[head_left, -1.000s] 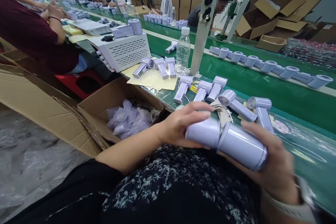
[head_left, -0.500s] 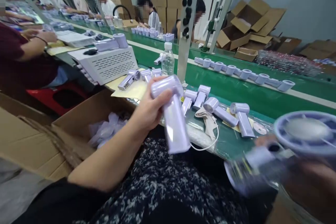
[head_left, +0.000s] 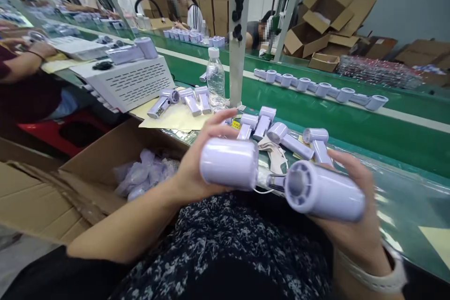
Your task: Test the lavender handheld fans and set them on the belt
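Observation:
In front of my lap, my left hand [head_left: 191, 164] grips a glossy lilac handheld fan [head_left: 227, 163], its round head turned sideways and its handle mostly hidden. Facing it, my right hand [head_left: 358, 236] is wrapped round a second lilac fan [head_left: 337, 194], whose spoked round end points left. A small dark, metallic-looking part [head_left: 276, 181] shows at that fan's left side. The two fans are close but apart. Just beyond them, several similar lilac fans [head_left: 293, 145] lie on the green bench beside a crumpled pale cloth [head_left: 276, 152] with a white cord.
A water bottle [head_left: 215, 79] stands by the metal post [head_left: 237, 56]. Left are a vented white box [head_left: 130, 82] and a carton [head_left: 94, 147] of bagged parts. Lilac housings [head_left: 323, 89] line the green conveyor [head_left: 404, 133]. Several co-workers sit along the line.
My right hand has swung inward from the right with its fan, now near the left one. My left hand has lowered slightly and turned its fan, head toward the right.

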`<state>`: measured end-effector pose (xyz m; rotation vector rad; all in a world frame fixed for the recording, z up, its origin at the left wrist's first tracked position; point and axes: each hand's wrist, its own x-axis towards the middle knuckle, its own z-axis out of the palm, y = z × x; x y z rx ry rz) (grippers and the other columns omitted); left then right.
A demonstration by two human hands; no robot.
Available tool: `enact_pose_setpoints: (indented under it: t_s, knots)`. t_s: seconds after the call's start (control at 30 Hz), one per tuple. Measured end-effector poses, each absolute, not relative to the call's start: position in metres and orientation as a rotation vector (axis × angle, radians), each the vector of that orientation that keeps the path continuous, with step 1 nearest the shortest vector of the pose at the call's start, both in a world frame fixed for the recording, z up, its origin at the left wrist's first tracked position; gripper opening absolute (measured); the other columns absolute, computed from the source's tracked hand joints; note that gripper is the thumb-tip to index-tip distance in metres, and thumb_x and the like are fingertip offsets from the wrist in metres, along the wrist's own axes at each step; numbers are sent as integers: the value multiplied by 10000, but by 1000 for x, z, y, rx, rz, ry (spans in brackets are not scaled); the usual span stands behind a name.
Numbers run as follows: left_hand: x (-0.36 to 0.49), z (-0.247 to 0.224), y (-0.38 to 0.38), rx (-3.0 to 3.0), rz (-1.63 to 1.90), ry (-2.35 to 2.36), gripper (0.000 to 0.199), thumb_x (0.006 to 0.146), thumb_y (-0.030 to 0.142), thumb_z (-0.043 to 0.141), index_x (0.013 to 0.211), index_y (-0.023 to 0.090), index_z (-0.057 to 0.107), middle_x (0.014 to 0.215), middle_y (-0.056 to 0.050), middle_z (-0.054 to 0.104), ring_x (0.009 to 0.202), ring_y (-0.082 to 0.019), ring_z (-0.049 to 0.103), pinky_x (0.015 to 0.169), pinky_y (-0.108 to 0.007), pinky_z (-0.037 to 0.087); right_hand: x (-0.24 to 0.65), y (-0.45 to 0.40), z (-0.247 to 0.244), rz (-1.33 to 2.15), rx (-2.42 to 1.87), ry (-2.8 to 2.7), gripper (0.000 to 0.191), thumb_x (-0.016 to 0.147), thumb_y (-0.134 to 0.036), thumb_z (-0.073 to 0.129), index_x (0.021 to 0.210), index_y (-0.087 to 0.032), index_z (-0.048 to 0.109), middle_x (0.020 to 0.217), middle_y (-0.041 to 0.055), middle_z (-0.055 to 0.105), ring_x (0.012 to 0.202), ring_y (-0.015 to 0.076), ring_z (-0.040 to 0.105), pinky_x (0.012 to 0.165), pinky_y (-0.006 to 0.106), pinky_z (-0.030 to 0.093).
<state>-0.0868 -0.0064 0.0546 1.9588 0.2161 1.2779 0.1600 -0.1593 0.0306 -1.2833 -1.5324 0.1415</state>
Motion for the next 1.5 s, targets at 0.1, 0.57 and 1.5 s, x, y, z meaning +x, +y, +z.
enact_pose_setpoints:
  t_s: [0.1,0.57,1.5]
  knots:
    - [-77,34,-11,2150,1298,51,584,798,261,857,1311,264,579,1492,-158,541,1353,-317,597,1021,-431,610,145,-152,26,169,-1263,-1625,807,835,-161,793,1537,-307,423,1211,66,704,1079,280,705,920,430,588]
    - [-85,27,-3,2571,1469,-332,75,986,156,593,1029,218,594,1131,-92,809,1205,-221,720,1053,-408,609,138,-159,23,249,-1133,-1801,526,1028,-165,476,1499,-395,523,1375,33,660,1296,287,591,1122,543,449]
    - [-75,16,107,2071,436,1571,821,873,424,660,1536,68,333,1306,-270,645,1106,-398,693,963,-497,522,314,-190,15,-287,-2350,-975,470,859,-578,601,1204,-280,713,1083,258,702,1136,529,620,817,689,422]
